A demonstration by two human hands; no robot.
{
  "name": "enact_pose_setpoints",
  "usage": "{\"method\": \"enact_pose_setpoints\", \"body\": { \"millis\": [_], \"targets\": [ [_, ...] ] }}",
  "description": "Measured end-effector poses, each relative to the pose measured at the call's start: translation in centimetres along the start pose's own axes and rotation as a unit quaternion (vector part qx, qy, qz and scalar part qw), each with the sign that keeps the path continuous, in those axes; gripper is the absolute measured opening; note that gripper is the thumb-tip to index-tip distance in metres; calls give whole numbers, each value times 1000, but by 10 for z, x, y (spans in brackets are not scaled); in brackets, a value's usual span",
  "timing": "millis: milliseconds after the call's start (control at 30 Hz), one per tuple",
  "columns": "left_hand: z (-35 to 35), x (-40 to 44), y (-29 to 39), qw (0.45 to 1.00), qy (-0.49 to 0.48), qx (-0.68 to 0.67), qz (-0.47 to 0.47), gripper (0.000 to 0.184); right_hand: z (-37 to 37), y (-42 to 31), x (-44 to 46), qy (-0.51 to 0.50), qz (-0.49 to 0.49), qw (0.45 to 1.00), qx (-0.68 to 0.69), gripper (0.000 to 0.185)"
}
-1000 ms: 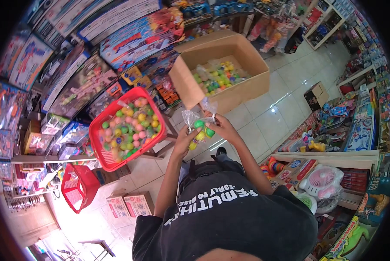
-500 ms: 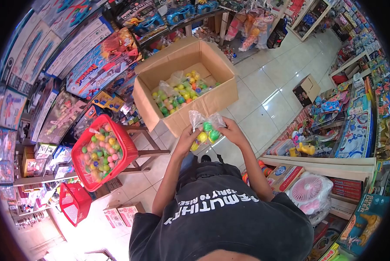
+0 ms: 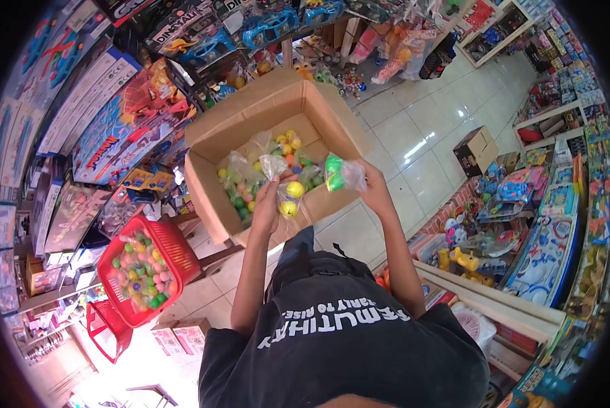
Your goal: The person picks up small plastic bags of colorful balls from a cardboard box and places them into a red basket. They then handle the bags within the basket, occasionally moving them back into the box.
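My left hand [image 3: 267, 205] is closed on the gathered top of a clear bag of yellow balls [image 3: 291, 198], which hangs by the front wall of the cardboard box [image 3: 216, 144]. To the right, my right hand [image 3: 377, 188] grips the end of another clear plastic bag holding green balls [image 3: 334, 173], tipped sideways near the box's right front corner. Inside the open box lie several clear bags of coloured balls [image 3: 240, 187], mostly green, yellow and pink. The two held bags are apart from each other.
Left of me, a red plastic basket [image 3: 186, 255] of bagged balls rests on a wooden stool, with a smaller red basket [image 3: 118, 333] below. Boxed toys [image 3: 125, 129] line the left shelves. A small carton [image 3: 475, 151] stands on the tiled floor [image 3: 403, 109], before toy shelves at right.
My hands have moved apart and forward over the box edge. The bags, close together before, are now separate, one in each hand. The view has shifted slightly.
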State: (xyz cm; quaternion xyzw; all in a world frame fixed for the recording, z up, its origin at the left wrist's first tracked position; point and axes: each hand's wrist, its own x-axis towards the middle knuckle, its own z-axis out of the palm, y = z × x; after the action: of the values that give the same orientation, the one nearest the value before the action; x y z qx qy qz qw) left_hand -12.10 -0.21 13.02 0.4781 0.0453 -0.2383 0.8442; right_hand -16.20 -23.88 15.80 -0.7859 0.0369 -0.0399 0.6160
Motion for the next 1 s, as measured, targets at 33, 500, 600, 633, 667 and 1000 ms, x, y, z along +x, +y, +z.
{"method": "enact_pose_setpoints", "body": {
  "millis": [33, 500, 600, 633, 667, 1000],
  "targets": [
    [-1, 12, 2, 1000, 18, -22, -3, 36, 4, 0, 15, 44, 19, 999, 7, 18],
    [-26, 96, 10, 996, 83, -12, 7, 38, 63, 81, 159, -126, 54, 870, -474, 19],
    [-36, 110, 5, 995, 103, 6, 13, 37, 74, 121, 167, -153, 78, 854, -492, 24],
    [-37, 113, 5, 993, 114, 29, 19, 36, 77, 130, 169, -162, 80, 848, -499, 26],
    [-37, 115, 5, 991, 125, 51, 25, 36, 77, 140, 170, -166, 77, 848, -498, 26],
    [-31, 123, -11, 988, 148, 32, 15, 37, 70, 179, 173, -352, 126, 833, -409, 39]
  ]
}}
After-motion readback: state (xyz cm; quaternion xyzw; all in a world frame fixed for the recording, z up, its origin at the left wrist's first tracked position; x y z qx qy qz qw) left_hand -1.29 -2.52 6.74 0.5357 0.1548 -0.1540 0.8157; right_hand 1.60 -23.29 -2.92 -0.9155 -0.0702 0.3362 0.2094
